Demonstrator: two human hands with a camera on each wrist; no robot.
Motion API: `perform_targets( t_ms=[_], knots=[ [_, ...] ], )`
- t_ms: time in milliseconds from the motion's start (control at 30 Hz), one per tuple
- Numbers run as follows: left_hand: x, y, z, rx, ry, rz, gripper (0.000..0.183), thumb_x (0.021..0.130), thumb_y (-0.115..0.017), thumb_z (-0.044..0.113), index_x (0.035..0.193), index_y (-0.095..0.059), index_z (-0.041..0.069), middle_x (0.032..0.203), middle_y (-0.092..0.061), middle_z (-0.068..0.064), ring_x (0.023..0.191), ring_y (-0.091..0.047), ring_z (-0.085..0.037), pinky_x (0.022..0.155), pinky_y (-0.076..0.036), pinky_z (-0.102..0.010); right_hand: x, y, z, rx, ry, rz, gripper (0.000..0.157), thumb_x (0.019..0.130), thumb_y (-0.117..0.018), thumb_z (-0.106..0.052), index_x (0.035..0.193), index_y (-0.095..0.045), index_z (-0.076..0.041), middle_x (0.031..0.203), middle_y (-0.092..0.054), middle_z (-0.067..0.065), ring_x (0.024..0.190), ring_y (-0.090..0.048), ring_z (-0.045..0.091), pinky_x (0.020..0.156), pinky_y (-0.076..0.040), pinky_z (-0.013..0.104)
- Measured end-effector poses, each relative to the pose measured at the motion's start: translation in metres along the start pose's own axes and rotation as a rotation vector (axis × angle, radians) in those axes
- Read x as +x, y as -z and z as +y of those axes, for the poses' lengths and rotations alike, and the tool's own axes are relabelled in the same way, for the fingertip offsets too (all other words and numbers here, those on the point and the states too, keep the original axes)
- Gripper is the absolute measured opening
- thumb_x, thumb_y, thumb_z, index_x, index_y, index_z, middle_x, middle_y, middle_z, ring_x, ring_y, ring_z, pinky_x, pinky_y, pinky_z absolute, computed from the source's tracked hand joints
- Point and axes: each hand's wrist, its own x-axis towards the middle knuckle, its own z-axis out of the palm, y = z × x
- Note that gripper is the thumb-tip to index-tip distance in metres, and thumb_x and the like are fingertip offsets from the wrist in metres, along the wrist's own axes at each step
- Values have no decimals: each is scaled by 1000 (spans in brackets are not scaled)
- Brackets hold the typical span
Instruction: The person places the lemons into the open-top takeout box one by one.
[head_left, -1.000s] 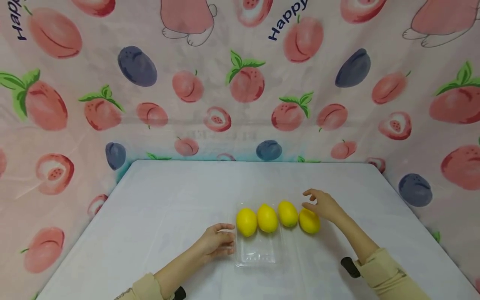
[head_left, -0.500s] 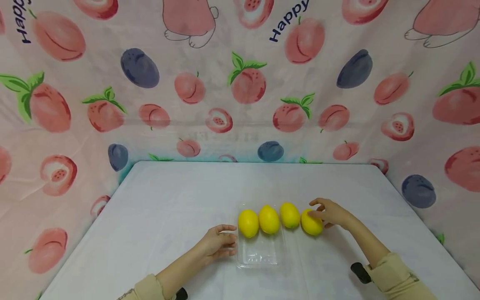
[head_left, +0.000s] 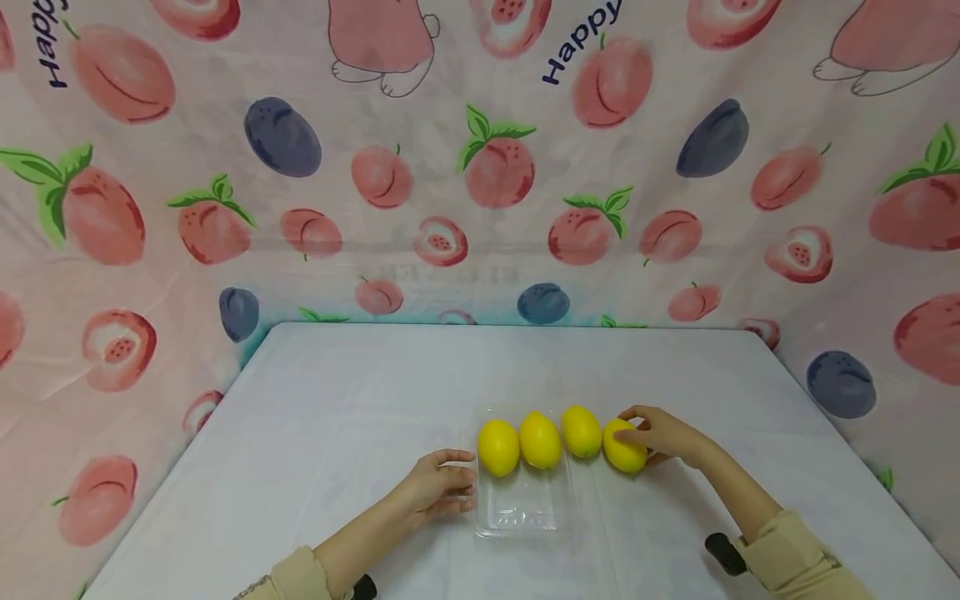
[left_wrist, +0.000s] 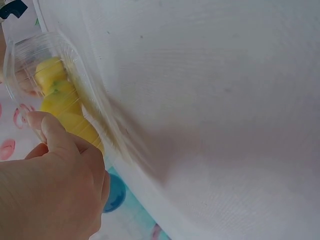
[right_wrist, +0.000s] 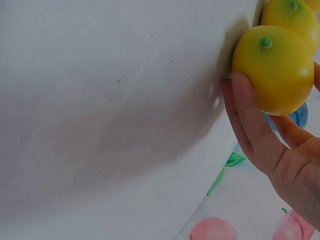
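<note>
In the head view, my right hand (head_left: 667, 435) holds the rightmost lemon (head_left: 621, 454), with fingers and thumb around it. The right wrist view shows this yellow lemon (right_wrist: 272, 75) with a green stem end, the fingers (right_wrist: 252, 115) against its side. My left hand (head_left: 435, 483) grips the left edge of a clear plastic box (head_left: 517, 527); the left wrist view shows the hand (left_wrist: 65, 170) at the box's rim. Two lemons, a left one (head_left: 498, 450) and another (head_left: 540, 442), lie in the box's far part. A third lemon (head_left: 581, 432) sits at its right edge, beside the held one.
A white table (head_left: 360, 383) lies under everything. Behind and at the sides hangs a pink cloth (head_left: 450, 183) printed with peaches and blue plums. Dark wrist devices sit under both sleeves, one near the right cuff (head_left: 725, 553).
My right hand has come down from above the rightmost lemon and closed its fingers around it. The left hand stays at the box; the whole head view has shifted slightly.
</note>
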Motion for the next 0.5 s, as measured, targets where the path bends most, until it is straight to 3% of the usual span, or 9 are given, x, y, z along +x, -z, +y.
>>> perform_targets(
  t_ms=[500],
  knots=[
    [0, -2, 0, -22, 3, 13, 37, 89, -58, 1, 124, -48, -3, 81, -57, 1, 71, -57, -12, 70, -59, -29, -3, 3, 7, 28, -15, 24, 58, 91, -60, -36, 129, -44, 5, 107, -53, 21, 87, -55, 22, 74, -59, 38]
  ],
)
